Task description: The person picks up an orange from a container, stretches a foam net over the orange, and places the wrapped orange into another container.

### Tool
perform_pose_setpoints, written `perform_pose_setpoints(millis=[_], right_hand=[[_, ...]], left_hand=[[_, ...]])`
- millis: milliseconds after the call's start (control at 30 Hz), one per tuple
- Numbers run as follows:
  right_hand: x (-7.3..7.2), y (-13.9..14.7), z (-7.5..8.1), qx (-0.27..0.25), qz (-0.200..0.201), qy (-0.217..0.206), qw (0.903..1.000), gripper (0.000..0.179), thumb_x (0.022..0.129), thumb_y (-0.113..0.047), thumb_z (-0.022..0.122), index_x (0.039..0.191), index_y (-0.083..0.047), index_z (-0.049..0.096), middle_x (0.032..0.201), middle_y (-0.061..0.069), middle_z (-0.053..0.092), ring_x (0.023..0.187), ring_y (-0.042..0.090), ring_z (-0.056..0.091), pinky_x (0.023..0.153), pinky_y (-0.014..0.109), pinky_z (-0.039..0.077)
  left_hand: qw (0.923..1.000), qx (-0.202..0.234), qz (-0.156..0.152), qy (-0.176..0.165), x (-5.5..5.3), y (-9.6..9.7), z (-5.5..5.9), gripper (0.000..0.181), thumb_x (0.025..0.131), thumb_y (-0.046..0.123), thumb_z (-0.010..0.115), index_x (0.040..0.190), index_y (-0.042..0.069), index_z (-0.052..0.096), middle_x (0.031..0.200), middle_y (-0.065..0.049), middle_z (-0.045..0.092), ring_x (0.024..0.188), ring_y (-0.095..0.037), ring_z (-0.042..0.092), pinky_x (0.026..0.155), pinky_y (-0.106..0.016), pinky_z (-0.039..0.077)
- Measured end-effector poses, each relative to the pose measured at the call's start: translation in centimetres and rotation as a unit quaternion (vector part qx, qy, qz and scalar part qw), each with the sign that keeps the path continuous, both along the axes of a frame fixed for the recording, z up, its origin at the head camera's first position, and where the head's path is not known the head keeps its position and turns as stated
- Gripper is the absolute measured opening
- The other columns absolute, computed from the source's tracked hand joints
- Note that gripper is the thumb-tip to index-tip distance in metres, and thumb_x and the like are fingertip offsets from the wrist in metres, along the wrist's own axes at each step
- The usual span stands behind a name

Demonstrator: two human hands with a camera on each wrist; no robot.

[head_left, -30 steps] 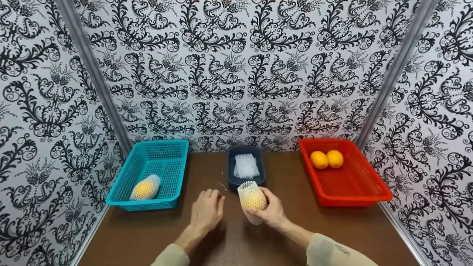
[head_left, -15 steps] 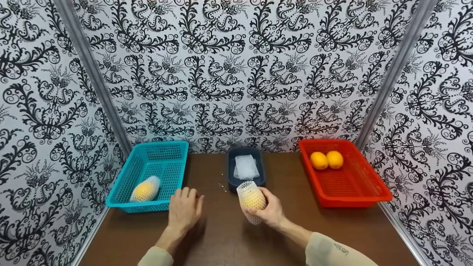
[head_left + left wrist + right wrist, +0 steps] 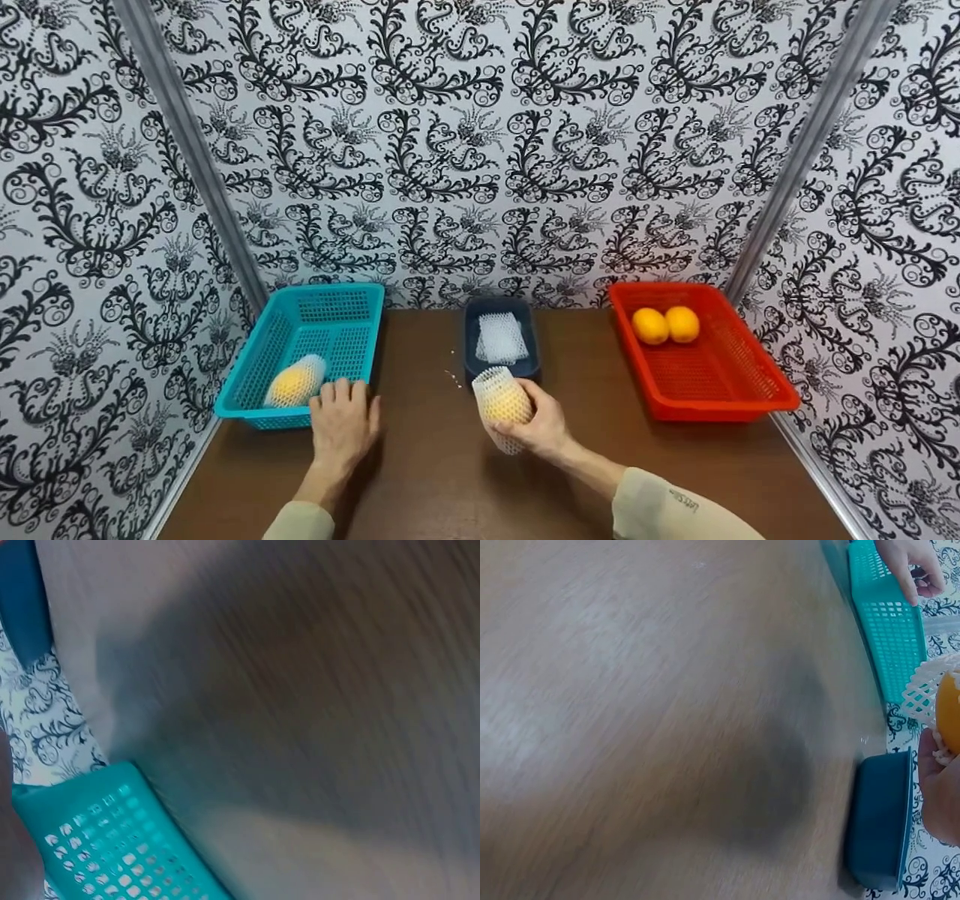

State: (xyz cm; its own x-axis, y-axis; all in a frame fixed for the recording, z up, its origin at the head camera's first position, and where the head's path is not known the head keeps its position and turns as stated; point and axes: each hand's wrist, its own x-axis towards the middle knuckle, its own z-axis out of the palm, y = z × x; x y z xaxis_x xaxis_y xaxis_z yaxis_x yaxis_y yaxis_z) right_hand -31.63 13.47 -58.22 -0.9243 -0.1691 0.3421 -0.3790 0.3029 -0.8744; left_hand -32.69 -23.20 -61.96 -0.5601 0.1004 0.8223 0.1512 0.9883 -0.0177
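Note:
My right hand (image 3: 549, 429) grips an orange in a white foam net (image 3: 504, 409) above the table, left of my right sleeve. The net's open end stands up past the fruit. In the right wrist view the bare orange skin (image 3: 949, 716) shows at the frame's edge, with the net spread behind it. My left hand (image 3: 343, 424) is at the front right rim of the teal basket (image 3: 274, 421), fingers loosely bent and holding nothing. Whether it touches the rim is unclear. A second netted orange (image 3: 295, 384) lies inside that basket, just beyond the fingers.
At the back middle a dark blue bin (image 3: 470, 330) holds white foam nets (image 3: 501, 337). Two bare oranges (image 3: 682, 324) sit in the red basket (image 3: 780, 394) on the right. Small white crumbs (image 3: 456, 379) dot the brown table (image 3: 450, 487). Patterned walls enclose the back and sides.
My left hand has moved left from the table's middle to the teal basket's front rim. The right hand, holding the netted orange, has shifted slightly left.

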Motion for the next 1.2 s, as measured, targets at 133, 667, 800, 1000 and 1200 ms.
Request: perform_pose_setpoints(millis=[133,667,800,1000,1200], right_hand=[[-0.4,-0.6,0.2,0.014,-0.001,-0.007,0.9999,0.077,0.074,-0.016,0.102,0.141,0.000,0.068,0.129,0.022,0.078,0.115,0.029,0.074,0.098,0.035,0.062],[-4.5,-5.1,3.9,0.054,0.016,-0.006,0.9984,0.079,0.080,-0.022,0.099,0.146,0.002,0.064,0.134,0.026,0.077,0.120,0.039,0.075,0.107,0.056,0.063],[-5.8,-7.0,5.1,0.066,0.018,-0.004,0.9976,0.080,0.078,-0.027,0.101,0.147,-0.004,0.065,0.134,0.022,0.078,0.120,0.037,0.076,0.107,0.055,0.063],[-7.3,-10.4,6.0,0.088,0.035,-0.005,0.9955,0.082,0.076,-0.033,0.102,0.146,-0.009,0.066,0.131,0.017,0.080,0.114,0.031,0.077,0.102,0.048,0.064],[-9.1,-14.0,6.5,0.126,0.026,0.012,0.9916,0.080,0.075,-0.037,0.101,0.144,-0.014,0.067,0.128,0.012,0.082,0.111,0.026,0.078,0.100,0.043,0.064]], left_hand=[[0.9999,0.010,0.002,-0.001,0.0,-0.7,-0.2,0.036,0.091,0.028,0.088,0.101,0.003,0.064,0.092,-0.021,0.063,0.086,-0.043,0.057,0.070,-0.053,0.045],[0.9989,0.028,-0.038,0.005,-0.2,-2.1,-0.5,0.038,0.089,0.029,0.091,0.101,0.003,0.066,0.090,-0.019,0.064,0.083,-0.041,0.058,0.071,-0.051,0.046],[0.9986,0.029,-0.042,0.011,-0.5,-2.4,-0.6,0.040,0.087,0.028,0.093,0.102,0.002,0.066,0.090,-0.019,0.063,0.083,-0.040,0.057,0.073,-0.051,0.045],[0.9982,0.033,-0.045,0.022,-0.4,-2.5,-1.0,0.043,0.083,0.027,0.096,0.101,0.002,0.066,0.089,-0.019,0.061,0.082,-0.039,0.054,0.073,-0.051,0.043],[0.9989,0.032,-0.034,0.011,-0.5,-2.3,-0.8,0.040,0.089,0.030,0.094,0.101,0.004,0.066,0.089,-0.018,0.061,0.084,-0.039,0.054,0.073,-0.050,0.042]])
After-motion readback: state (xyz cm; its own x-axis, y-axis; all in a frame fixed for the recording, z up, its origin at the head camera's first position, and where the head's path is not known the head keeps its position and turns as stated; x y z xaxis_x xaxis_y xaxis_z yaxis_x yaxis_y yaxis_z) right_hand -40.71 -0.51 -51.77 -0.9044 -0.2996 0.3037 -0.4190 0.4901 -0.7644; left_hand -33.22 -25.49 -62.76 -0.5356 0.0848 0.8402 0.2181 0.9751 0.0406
